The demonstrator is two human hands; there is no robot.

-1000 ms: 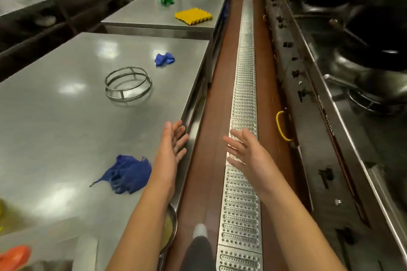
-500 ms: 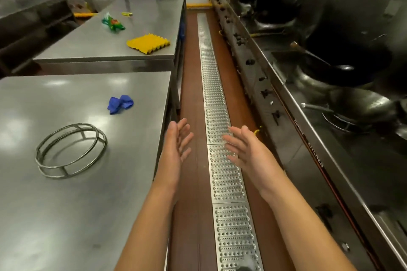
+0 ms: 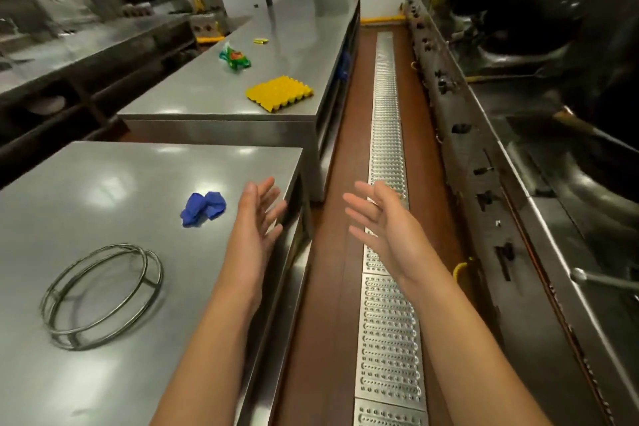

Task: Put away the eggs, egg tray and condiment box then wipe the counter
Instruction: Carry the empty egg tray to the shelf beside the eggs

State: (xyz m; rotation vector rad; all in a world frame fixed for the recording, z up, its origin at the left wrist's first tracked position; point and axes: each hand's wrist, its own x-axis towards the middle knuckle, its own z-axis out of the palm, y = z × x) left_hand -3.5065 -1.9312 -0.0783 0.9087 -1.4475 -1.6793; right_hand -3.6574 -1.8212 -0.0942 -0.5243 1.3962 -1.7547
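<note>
A yellow egg tray (image 3: pixel 279 93) lies near the front right corner of the far steel counter (image 3: pixel 207 104); I see no eggs in it. My left hand (image 3: pixel 256 214) is open, palm turned right, over the right edge of the near steel counter (image 3: pixel 103 190). My right hand (image 3: pixel 380 218) is open, palm turned left, above the aisle's metal floor grate (image 3: pixel 389 322). Both hands hold nothing. A crumpled blue cloth (image 3: pixel 203 208) lies on the near counter just left of my left hand. No condiment box is in view.
A wire ring stand (image 3: pixel 102 294) rests on the near counter. A green packet (image 3: pixel 235 59) and a small yellow item (image 3: pixel 260 41) lie on the far counter. A gap separates the two counters. A wok range (image 3: pixel 539 183) lines the aisle's right side.
The view has travelled forward along the aisle; the egg tray and far counter are nearer, and the larger blue cloth has left the frame. Both hands stay open and raised in front.
</note>
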